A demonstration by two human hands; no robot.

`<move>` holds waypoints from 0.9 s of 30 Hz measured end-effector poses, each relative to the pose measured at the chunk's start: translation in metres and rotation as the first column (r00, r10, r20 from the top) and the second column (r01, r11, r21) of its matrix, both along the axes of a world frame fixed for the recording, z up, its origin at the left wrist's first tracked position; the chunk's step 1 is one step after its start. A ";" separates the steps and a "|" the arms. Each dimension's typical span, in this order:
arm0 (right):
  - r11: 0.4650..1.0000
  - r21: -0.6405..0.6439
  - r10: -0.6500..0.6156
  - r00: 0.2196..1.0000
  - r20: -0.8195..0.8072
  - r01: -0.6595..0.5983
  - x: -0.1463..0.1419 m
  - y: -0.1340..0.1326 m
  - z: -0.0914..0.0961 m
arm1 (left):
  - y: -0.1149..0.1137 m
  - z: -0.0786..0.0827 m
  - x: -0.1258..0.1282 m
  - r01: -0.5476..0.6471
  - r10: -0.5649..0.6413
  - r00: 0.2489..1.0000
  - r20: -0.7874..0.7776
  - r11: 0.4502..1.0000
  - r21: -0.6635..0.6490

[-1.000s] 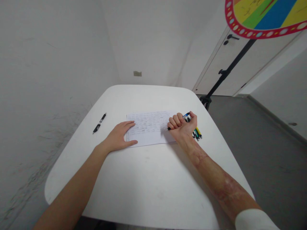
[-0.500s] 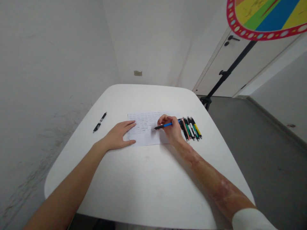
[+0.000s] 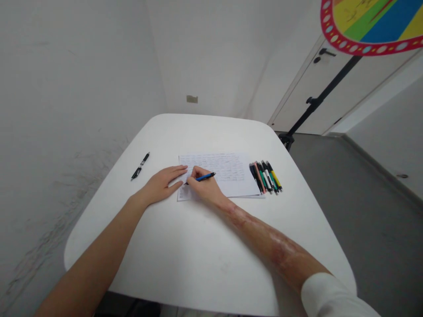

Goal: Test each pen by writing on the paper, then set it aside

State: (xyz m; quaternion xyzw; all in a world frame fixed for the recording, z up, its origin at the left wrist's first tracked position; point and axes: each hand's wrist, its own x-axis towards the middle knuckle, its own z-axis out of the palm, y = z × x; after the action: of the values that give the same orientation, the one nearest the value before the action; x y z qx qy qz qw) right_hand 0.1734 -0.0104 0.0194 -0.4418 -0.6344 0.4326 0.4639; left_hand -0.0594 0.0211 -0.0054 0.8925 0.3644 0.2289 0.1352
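Note:
A sheet of paper (image 3: pixel 228 174) with several lines of handwriting lies in the middle of a white table (image 3: pixel 205 246). My left hand (image 3: pixel 161 185) rests flat with fingers stretched out, on the table and on the sheet's left edge. My right hand (image 3: pixel 205 189) is closed in a writing grip on a blue pen (image 3: pixel 203 177), whose tip touches the paper near its lower left part, close to my left fingertips. A row of several coloured pens (image 3: pixel 266 176) lies just right of the sheet.
A black pen (image 3: pixel 140 166) lies alone near the table's left edge. White walls stand to the left and behind. To the right is grey floor, a black stand (image 3: pixel 313 103) carrying a colourful wheel (image 3: pixel 373 22), and a door (image 3: pixel 317 88).
My right hand left the row of pens with the blue pen, turned it into a writing grip and moved left across the sheet to its lower left. My left hand stayed put.

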 end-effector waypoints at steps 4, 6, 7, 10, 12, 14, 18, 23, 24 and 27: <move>0.999 0.011 -0.030 1.000 -0.002 0.030 -0.004 -0.001 -0.009 | 0.001 0.002 0.000 0.004 -0.004 1.000 0.015 1.000 -0.024; 0.999 0.020 -0.028 1.000 0.006 0.028 -0.004 -0.003 -0.011 | 0.003 0.002 0.001 0.011 -0.011 1.000 0.022 0.999 -0.032; 0.999 0.022 -0.027 1.000 0.008 0.027 -0.003 -0.003 -0.012 | 0.003 0.002 0.001 0.016 -0.015 1.000 0.026 0.999 -0.033; 0.999 0.028 -0.018 1.000 0.017 0.017 -0.004 -0.004 -0.013 | 0.004 0.002 0.000 0.019 -0.018 0.999 0.035 0.999 -0.028; 0.999 0.037 -0.014 0.999 0.035 0.013 -0.005 -0.005 -0.013 | 0.004 0.001 0.000 0.015 -0.014 0.999 0.036 1.000 -0.021; 0.999 0.046 -0.005 0.998 0.056 0.002 -0.005 -0.005 -0.013 | 0.004 0.000 0.000 0.011 -0.010 0.999 0.037 1.000 -0.017; 0.999 0.047 0.001 0.998 0.064 -0.004 -0.005 -0.006 -0.014 | 0.003 0.000 0.000 0.005 -0.004 0.999 0.034 1.000 -0.020; 0.999 0.046 -0.031 0.998 0.062 0.028 -0.005 -0.005 -0.013 | 0.003 0.000 0.000 -0.002 0.002 0.999 0.032 1.000 -0.020; 0.999 0.049 -0.026 0.998 0.064 0.023 -0.005 -0.005 -0.013 | 0.003 0.001 0.000 -0.003 0.004 0.999 0.031 1.000 -0.023; 0.999 0.049 -0.021 0.998 0.066 0.018 -0.005 -0.005 -0.013 | 0.002 0.003 0.001 -0.002 0.003 1.000 0.025 1.000 -0.030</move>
State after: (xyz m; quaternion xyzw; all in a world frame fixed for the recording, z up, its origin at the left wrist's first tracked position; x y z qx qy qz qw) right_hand 0.1688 -0.0157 0.0063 -0.4508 -0.6554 0.3975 0.4574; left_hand -0.0586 0.0229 -0.0025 0.8870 0.3671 0.2348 0.1527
